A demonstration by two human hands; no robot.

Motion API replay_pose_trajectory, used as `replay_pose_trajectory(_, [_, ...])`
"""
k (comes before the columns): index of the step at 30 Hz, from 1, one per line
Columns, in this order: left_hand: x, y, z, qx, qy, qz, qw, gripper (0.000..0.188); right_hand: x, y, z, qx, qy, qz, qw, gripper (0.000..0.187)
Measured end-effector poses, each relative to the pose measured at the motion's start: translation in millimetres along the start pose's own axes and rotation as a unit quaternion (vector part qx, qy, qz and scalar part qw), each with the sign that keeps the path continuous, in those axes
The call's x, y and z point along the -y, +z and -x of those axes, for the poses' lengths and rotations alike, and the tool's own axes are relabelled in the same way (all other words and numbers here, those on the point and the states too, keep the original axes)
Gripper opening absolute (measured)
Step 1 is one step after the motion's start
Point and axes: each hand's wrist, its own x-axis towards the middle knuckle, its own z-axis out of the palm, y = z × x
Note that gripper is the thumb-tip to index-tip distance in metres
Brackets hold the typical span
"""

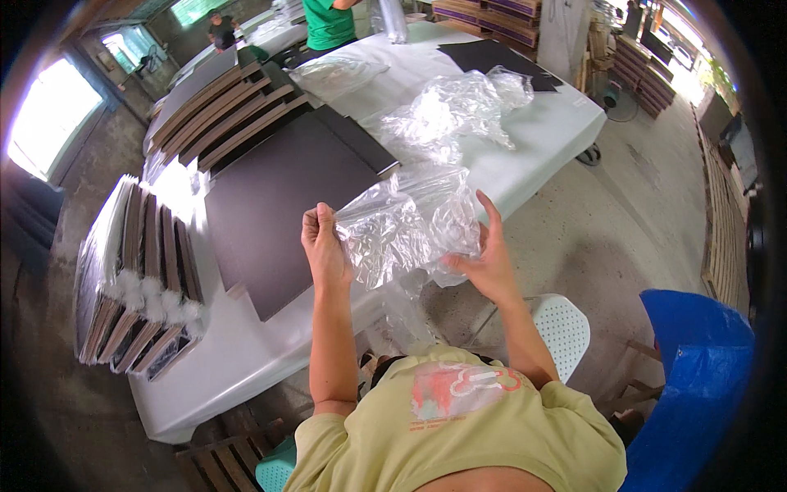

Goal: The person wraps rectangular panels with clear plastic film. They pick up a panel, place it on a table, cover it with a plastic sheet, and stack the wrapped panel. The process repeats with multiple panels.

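Note:
A crinkled clear plastic bag (402, 225) is stretched between my two hands, above the near edge of the table. My left hand (322, 242) pinches its left edge between thumb and curled fingers. At the right end, my right hand (490, 258) cups the bag, its thumb across the film and the index finger raised; the other fingers are partly hidden. Just left of the bag lie large flat dark brown sheets (283, 205). Farther back on the table is a loose heap of clear plastic bags (459, 111).
The white-covered table (246, 373) holds a plastic-wrapped stack of boards (143, 279) at left and stacked dark panels (221, 115) behind. A black sheet (496, 61) lies at the far end. A white chair (561, 328) and a blue object (697, 369) stand at right. Two people work beyond.

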Motion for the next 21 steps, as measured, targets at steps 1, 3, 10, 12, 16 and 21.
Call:
replay_pose_trajectory(1, [-0.1, -7.5, -0.8, -0.020, -0.014, 0.000, 1.000, 0.021, 0.7, 3.2, -0.5, -0.041, 0.078, -0.072, 0.994, 0.067])
replay_pose_trajectory(3, [-5.0, -21.7, -1.1, -0.061, -0.039, -0.002, 0.997, 0.022, -10.6, -10.5, -9.4, -0.094, 0.165, -0.059, 0.980, 0.050])
replay_pose_trajectory(10, [2.5, -66.4, 18.8, -0.054, -0.024, -0.227, 0.972, 0.025, -8.5, -11.6, -38.2, -0.195, -0.007, -0.014, 0.981, 0.019])
replay_pose_trajectory(12, [-7.1, -50.7, 29.5, -0.081, 0.138, -0.485, 0.860, 0.031, 13.3, -7.8, -36.3, -0.157, 0.041, -0.042, 0.986, 0.017])
replay_pose_trajectory(16, [-37.0, 24.8, 60.2, 0.125, 0.264, -0.502, 0.814, 0.072, 4.3, -13.0, -31.8, 0.024, 0.132, -0.115, 0.984, 0.019])
replay_pose_trajectory(21, [0.5, 59.8, 23.2, 0.396, -0.065, -0.336, 0.852, 0.087, -4.1, -1.3, -17.6, 0.024, 0.163, -0.311, 0.936, 0.021])
